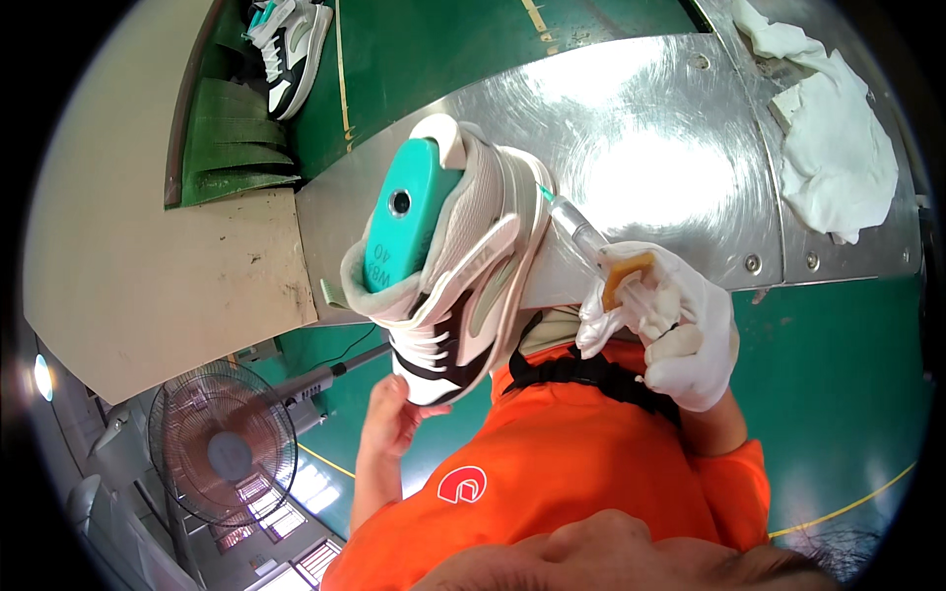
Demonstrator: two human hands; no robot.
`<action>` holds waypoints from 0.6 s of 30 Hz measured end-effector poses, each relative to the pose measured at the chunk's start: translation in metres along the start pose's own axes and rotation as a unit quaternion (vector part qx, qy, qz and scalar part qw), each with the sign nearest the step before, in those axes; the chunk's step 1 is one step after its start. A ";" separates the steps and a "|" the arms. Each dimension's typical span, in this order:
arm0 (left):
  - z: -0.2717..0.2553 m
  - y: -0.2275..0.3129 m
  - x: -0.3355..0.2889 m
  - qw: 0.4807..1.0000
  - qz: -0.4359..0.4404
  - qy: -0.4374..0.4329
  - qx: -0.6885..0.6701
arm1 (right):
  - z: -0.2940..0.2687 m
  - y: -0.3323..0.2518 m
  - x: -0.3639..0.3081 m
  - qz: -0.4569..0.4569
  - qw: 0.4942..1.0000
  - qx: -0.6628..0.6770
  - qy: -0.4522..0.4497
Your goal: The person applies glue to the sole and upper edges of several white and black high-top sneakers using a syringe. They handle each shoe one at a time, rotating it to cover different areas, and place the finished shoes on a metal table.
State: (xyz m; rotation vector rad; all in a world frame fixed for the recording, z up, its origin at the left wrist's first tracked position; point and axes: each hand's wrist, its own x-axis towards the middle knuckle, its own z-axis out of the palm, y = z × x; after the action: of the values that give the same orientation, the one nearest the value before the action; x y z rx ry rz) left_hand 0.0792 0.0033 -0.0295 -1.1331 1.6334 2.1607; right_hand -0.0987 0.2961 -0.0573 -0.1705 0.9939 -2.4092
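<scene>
A white, grey and black sneaker (pixel 448 325) is tilted above the metal table, with a teal shoe last (pixel 404 212) filling its opening. My bare left hand (pixel 392 419) grips it by the toe, fingers closed around the end. In my right hand (pixel 690 330), which wears a white glove, is a clear glue syringe (pixel 581 229) with a yellowish flange and a green needle tip. That tip points at the sole edge near the heel; whether it touches cannot be seen. The gloved fingers are wrapped round the syringe barrel and plunger.
A crumpled white cloth (pixel 838 148) lies on the metal table (pixel 680 108) at the right. Another sneaker (pixel 296 59) sits at the far left on the green conveyor (pixel 434 49), by green flaps (pixel 236 138). A tan board (pixel 168 286) and a fan (pixel 227 448) are at the left.
</scene>
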 end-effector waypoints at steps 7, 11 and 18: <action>0.014 -0.024 -0.009 0.992 -0.051 -0.110 -0.019 | 0.005 0.015 -0.020 0.045 0.997 0.022 -0.062; 0.016 -0.023 -0.008 0.993 -0.046 -0.109 0.001 | 0.011 0.028 -0.033 0.026 0.997 -0.011 -0.068; 0.017 -0.026 -0.008 0.991 -0.010 -0.115 0.068 | 0.024 0.051 -0.047 -0.032 0.987 -0.144 -0.066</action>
State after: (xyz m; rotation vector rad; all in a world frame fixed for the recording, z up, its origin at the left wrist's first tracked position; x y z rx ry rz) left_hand 0.0921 0.0306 -0.0412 -0.8258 1.6295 2.0434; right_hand -0.0301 0.2750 -0.0714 -0.4652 1.2877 -2.2647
